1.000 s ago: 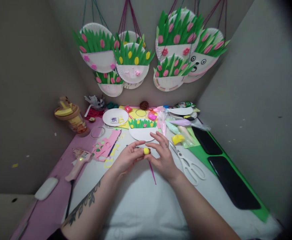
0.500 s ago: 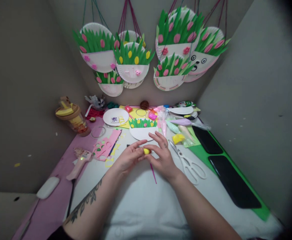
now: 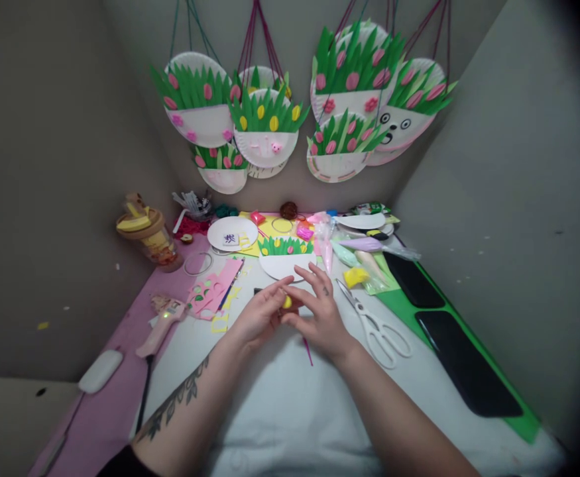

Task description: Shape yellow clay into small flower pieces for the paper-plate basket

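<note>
Both hands meet over the middle of the white table. My left hand and my right hand pinch a small yellow piece between their fingertips. A thin pink stick pokes out below my right hand; I cannot tell whether it is held or lying on the table. Just beyond the fingers lies a half paper plate with green paper grass and yellow buds.
White scissors lie right of my right hand. Pink cut paper and a pink glue gun lie to the left, and a jar stands at far left. Two black pads lie on a green sheet. Decorated plates hang on the wall.
The hands have closed in a little round the yellow piece, which now shows less between the fingers. The camera has shifted slightly.
</note>
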Tool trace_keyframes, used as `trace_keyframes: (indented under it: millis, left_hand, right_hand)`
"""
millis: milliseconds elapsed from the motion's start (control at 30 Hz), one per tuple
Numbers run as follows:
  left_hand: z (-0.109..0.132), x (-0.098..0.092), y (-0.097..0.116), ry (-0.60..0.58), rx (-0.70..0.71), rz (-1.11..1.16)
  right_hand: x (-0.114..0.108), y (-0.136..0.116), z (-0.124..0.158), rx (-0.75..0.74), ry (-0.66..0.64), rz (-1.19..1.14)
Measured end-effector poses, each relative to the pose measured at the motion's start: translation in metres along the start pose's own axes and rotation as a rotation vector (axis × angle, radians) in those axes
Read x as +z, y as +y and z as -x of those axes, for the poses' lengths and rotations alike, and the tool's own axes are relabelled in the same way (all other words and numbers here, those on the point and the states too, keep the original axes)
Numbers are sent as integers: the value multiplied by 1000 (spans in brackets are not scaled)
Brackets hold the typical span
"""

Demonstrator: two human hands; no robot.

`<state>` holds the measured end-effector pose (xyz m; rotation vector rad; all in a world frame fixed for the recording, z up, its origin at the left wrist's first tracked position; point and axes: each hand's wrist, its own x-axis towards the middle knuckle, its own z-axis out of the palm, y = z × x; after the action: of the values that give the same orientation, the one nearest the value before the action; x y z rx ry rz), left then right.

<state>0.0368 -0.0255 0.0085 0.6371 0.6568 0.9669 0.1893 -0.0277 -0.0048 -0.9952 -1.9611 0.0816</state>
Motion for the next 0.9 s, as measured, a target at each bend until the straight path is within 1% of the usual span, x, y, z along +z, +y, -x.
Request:
trace_keyframes:
  millis: [67, 133, 200, 267, 333, 400, 467, 533, 600, 667, 700, 767, 833, 900]
  left_hand:
    - [0, 2, 0, 5, -12, 58]
    - [-1, 5, -1, -27, -45, 165]
    - [-4, 7, -2, -42, -76, 273]
    - [-7, 8, -4, 12, -76, 330]
    - [-9, 7, -5, 115, -41, 345]
    - [-9, 5, -3, 173, -2, 349]
    - [-8, 3, 1, 160, 8, 369]
    - [-5, 1, 6, 113, 24, 423]
    - [-3, 0, 10, 84, 61, 483]
    - [-1, 0, 11, 66, 69, 516]
    - [0, 0, 12, 56, 50, 522]
    - [1, 0, 12, 37, 20, 535]
    - [0, -1, 13, 44, 71, 558]
    - [-1, -2, 13, 83, 139, 569]
  right_hand:
    - [1, -2, 1, 10, 24, 0]
    - [5, -5, 2, 13, 48, 16]
    - [11, -10, 3, -18, 37, 57]
    - [17, -14, 5, -55, -7, 111]
    - [21, -18, 7, -74, -56, 148]
    - [22, -20, 9, -77, -96, 156]
    - [20, -21, 10, -68, -101, 154]
    - [19, -22, 12, -71, -71, 135]
    - [18, -24, 12, -128, -67, 95]
    - [19, -26, 11, -203, -126, 59]
    - [20, -26, 11, -218, -157, 53]
    - [20, -27, 9, -202, -170, 63]
    - [20, -28, 9, -215, -148, 70]
    - [20, -29, 8, -282, -156, 57]
